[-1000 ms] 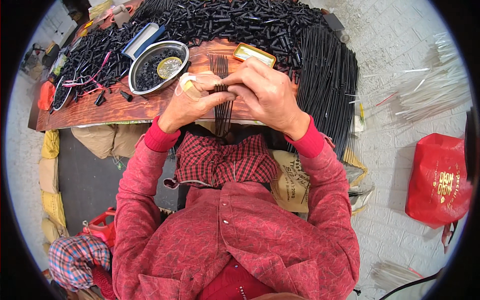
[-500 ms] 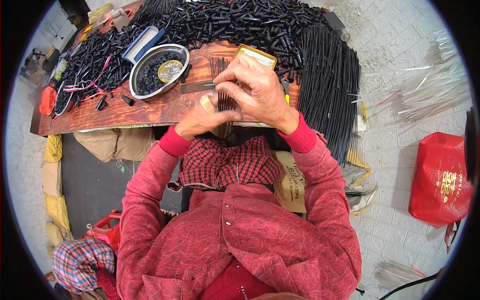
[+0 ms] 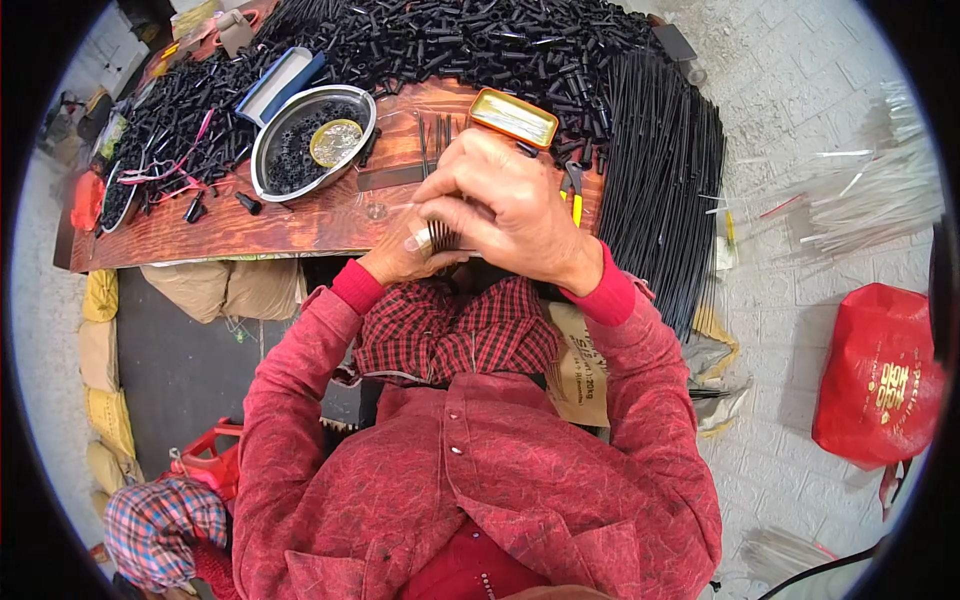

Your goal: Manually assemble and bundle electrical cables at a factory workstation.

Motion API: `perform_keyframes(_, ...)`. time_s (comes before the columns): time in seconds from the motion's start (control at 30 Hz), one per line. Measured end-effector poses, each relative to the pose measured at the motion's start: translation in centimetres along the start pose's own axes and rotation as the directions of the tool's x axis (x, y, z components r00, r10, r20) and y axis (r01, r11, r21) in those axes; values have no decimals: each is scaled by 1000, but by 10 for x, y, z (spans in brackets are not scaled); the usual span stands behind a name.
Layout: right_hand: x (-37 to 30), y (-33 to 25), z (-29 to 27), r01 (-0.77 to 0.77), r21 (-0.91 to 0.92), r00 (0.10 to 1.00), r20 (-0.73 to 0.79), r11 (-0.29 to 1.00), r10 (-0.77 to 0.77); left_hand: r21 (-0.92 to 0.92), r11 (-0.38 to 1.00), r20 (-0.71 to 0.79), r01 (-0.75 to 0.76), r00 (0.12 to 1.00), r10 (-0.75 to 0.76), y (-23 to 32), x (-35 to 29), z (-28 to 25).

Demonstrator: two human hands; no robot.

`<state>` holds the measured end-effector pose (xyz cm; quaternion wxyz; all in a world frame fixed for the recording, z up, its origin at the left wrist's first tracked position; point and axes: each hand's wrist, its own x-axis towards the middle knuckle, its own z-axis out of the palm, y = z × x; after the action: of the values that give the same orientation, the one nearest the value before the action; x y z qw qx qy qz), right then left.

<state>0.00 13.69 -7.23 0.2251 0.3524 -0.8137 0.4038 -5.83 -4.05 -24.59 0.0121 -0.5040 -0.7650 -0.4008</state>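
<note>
A bundle of thin dark rods (image 3: 441,236) is gripped in my left hand (image 3: 400,250) at the table's near edge. One finger of that hand has a pale wrap. My right hand (image 3: 515,205) arches over the bundle, thumb and fingers pinched together near its upper end. What the right fingertips hold, if anything, is hidden. Just beyond, several thin dark rods (image 3: 436,130) lie on the wooden table (image 3: 400,110) beside a flat dark strip (image 3: 388,178). Yellow-handled pliers (image 3: 573,190) lie right of my right hand.
An oval metal tray (image 3: 262,168) holds small black parts and a round tin (image 3: 337,143) of silvery bits. Behind it lies a blue box (image 3: 282,86); a yellow-rimmed tin (image 3: 513,117) is further right. Black tubes (image 3: 450,45) are heaped behind, long black rods (image 3: 655,190) at right.
My right hand has come down and nearer, its fingertips now close over the rod bundle. My left hand has dropped slightly toward me. The pliers and yellow-rimmed tin show more fully.
</note>
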Motion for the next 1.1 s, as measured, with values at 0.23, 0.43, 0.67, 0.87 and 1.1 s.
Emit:
perform_keyframes(0.23, 5, 0, 4, 141, -160, 989, 74, 977, -131, 13, 972, 92, 235, 968, -235, -32, -18, 21)
perform_keyframes(0.43, 8, 3, 7, 181, -181, 977, 146, 967, -156, -81, 972, -46, 222, 973, -226, -12, -1, 13)
perform_keyframes(0.67, 8, 11, 6, 207, -52, 958, 212, 977, -191, 373, 915, 11, 153, 986, -169, 8, 12, -9)
perform_keyframes(0.87, 29, 26, -32, 146, 42, 937, 315, 988, -152, 309, 934, 58, 178, 977, -206, 3, 7, -11)
perform_keyframes(1.1, 9, 190, -32, -379, -359, 893, 101, 853, 439, 378, 922, 57, 88, 991, -118, -1, 8, -10)
